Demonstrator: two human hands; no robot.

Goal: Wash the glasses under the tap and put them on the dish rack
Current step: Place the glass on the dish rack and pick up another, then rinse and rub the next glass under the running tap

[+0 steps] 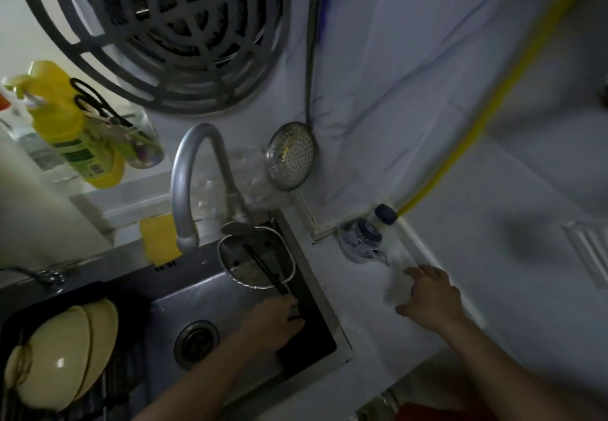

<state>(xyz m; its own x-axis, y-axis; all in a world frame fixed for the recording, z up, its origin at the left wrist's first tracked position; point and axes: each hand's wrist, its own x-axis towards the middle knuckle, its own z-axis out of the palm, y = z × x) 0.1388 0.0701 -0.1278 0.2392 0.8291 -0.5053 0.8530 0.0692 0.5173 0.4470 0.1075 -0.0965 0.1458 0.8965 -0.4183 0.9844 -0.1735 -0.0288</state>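
The glass (pixel 399 281), clear and badly blurred, stood on the desk (pixel 358 315) to the right of the sink (pixel 210 292), seemingly upright with its long axis vertical (its rim could not be made out). The right hand (pixel 431 295) lay at the glass's 4 o'clock, fingers spread wide and curled about it, touching or nearly so; I cannot tell whether they had closed. The left hand (pixel 273 323) was down in the sink at the glass's 8 o'clock, well apart, gripping something dark. The tap (pixel 194 177) stood at the glass's 10 o'clock, so the carry would run leftward
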